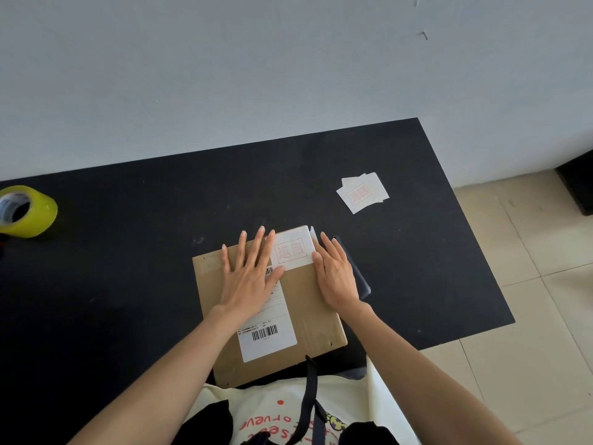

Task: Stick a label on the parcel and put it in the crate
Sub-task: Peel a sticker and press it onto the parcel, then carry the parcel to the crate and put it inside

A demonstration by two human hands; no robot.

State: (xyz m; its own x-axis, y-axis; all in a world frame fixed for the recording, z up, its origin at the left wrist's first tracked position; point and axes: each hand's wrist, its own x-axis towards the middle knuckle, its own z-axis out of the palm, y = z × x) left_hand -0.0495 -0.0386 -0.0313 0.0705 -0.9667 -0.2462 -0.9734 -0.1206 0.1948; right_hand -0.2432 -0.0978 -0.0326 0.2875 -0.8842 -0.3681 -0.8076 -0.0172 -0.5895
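Black tabletop [128,252] runs under everything I am doing, pushed against a pale wall, with tiled floor off past its right end. Far out beyond my left fingertips sits a yellow tape roll [27,211], well apart from the work. My left hand [248,277] lies flat and spread on the brown parcel [308,313], palm partly over the printed shipping label [268,335], and its thumb tip touches the near left corner of the small white label [292,253] with the red stamp. That label lies between my two hands, at the far end of the parcel, just inboard of the right edge. My right hand [335,274] is flat too, fingers together and straight, resting along the parcel's right edge with the thumb touching the label's right side; neither hand grips anything. Something dark and flat [359,274] shows beyond my right palm, and I cannot tell what it is. Farther off, past my right fingertips, a small stack of spare labels [362,193] waits on the table. The parcel's long axis runs from my body away toward the wall, tilted slightly left, so both hands sit near its far end. I judge the label is being pressed down; lifting next calls for my hands on the two long sides. No crate is in view.
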